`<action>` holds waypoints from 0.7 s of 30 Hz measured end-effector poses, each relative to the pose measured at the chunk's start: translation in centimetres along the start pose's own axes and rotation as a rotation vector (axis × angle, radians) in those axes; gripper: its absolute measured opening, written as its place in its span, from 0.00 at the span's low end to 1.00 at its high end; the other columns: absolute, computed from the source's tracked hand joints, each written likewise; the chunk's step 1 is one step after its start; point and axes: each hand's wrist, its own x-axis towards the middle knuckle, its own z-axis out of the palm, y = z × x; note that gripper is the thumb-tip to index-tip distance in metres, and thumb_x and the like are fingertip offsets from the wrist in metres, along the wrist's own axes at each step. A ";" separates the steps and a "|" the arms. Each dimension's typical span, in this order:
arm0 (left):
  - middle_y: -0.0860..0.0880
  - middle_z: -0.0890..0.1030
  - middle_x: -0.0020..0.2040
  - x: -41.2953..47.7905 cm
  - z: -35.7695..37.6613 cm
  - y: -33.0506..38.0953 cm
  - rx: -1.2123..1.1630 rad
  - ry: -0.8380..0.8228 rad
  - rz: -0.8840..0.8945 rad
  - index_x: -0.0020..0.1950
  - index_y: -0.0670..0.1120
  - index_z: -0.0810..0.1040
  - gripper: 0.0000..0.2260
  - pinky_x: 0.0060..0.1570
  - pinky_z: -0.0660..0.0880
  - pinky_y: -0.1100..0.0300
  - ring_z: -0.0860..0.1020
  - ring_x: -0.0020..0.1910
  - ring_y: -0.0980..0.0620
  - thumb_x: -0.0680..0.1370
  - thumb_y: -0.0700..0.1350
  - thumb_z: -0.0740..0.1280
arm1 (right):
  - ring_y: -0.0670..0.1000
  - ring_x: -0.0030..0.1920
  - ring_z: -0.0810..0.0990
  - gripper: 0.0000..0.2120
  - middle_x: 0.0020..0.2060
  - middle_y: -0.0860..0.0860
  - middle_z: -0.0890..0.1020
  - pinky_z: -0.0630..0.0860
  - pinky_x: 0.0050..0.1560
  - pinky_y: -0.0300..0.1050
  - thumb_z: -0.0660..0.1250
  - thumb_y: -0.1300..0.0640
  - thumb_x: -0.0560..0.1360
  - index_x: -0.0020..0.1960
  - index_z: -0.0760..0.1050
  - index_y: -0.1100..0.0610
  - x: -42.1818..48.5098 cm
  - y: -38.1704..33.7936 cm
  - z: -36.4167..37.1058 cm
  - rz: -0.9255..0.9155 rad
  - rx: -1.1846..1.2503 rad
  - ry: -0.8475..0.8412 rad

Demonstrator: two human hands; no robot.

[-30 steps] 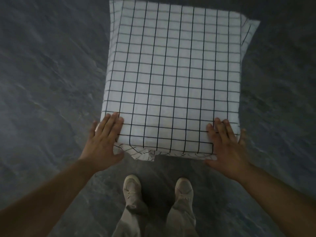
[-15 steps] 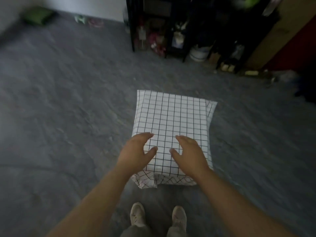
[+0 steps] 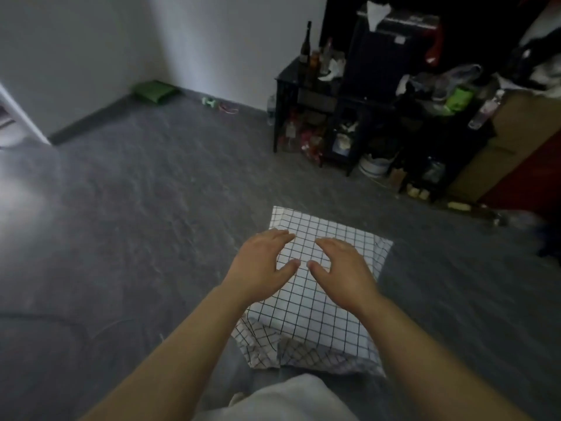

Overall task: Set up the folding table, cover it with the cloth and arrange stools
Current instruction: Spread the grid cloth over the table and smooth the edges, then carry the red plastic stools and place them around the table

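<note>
A white cloth (image 3: 318,311) with a black grid pattern covers a small square table in front of me, its edges hanging down over the near side. My left hand (image 3: 261,268) and my right hand (image 3: 343,268) hover side by side above the cloth's middle, palms down, fingers spread, thumbs nearly touching. Neither hand holds anything. The table itself is hidden under the cloth. No stools are in view.
Dark grey floor (image 3: 136,238) spreads left and behind the table. A black shelf unit (image 3: 334,117) crowded with bottles and clutter stands at the back right, beside a brown cabinet (image 3: 498,147). A green cushion (image 3: 154,91) lies by the white wall.
My hands left the cloth's near corners and came together over its middle. My head lifted, so the room came into view and the table looks smaller.
</note>
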 end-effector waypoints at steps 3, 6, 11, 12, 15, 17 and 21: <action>0.54 0.71 0.75 -0.7 -1.3 0.7 0.058 0.060 -0.072 0.76 0.52 0.70 0.28 0.75 0.58 0.57 0.66 0.75 0.54 0.79 0.62 0.64 | 0.48 0.73 0.65 0.28 0.73 0.48 0.70 0.61 0.74 0.47 0.63 0.43 0.79 0.76 0.67 0.51 1.3 -0.2 -1.1 -0.090 0.014 -0.030; 0.53 0.71 0.75 -2.0 -2.2 1.8 0.123 0.126 -0.165 0.76 0.50 0.70 0.28 0.71 0.56 0.61 0.66 0.75 0.53 0.79 0.61 0.64 | 0.48 0.74 0.64 0.28 0.73 0.47 0.70 0.60 0.75 0.48 0.63 0.42 0.79 0.76 0.66 0.51 2.1 0.1 -1.8 -0.195 0.010 -0.075; 0.52 0.72 0.75 -5.9 -2.4 4.4 0.174 0.214 -0.374 0.75 0.52 0.71 0.28 0.69 0.57 0.61 0.67 0.74 0.53 0.78 0.62 0.63 | 0.47 0.74 0.64 0.28 0.73 0.47 0.70 0.60 0.73 0.46 0.63 0.41 0.79 0.75 0.67 0.50 2.2 1.1 -2.7 -0.323 0.052 -0.166; 0.52 0.72 0.75 -7.0 -2.4 4.8 0.181 0.229 -0.422 0.75 0.52 0.71 0.28 0.70 0.57 0.60 0.67 0.74 0.53 0.78 0.63 0.62 | 0.48 0.73 0.65 0.28 0.73 0.48 0.71 0.60 0.72 0.45 0.63 0.42 0.78 0.75 0.67 0.51 2.2 1.0 -2.7 -0.354 0.054 -0.188; 0.51 0.72 0.74 -11.2 -2.7 5.8 0.211 0.282 -0.574 0.75 0.52 0.72 0.30 0.73 0.61 0.54 0.68 0.74 0.51 0.76 0.65 0.60 | 0.49 0.73 0.66 0.28 0.72 0.49 0.71 0.62 0.72 0.46 0.64 0.42 0.79 0.75 0.67 0.52 1.4 -0.6 -1.7 -0.463 0.060 -0.270; 0.50 0.73 0.74 -14.9 -3.1 6.2 0.235 0.324 -0.682 0.74 0.51 0.73 0.30 0.73 0.62 0.53 0.69 0.73 0.50 0.76 0.65 0.60 | 0.49 0.73 0.67 0.28 0.72 0.49 0.71 0.64 0.72 0.48 0.65 0.43 0.79 0.75 0.67 0.52 0.2 -2.9 -0.6 -0.561 0.061 -0.338; 0.48 0.75 0.72 -24.6 -3.4 7.5 0.254 0.419 -0.906 0.73 0.48 0.74 0.29 0.72 0.65 0.52 0.71 0.73 0.48 0.76 0.63 0.63 | 0.51 0.72 0.69 0.28 0.71 0.51 0.73 0.64 0.72 0.47 0.67 0.45 0.78 0.74 0.69 0.54 -4.0 -8.4 1.9 -0.780 0.064 -0.479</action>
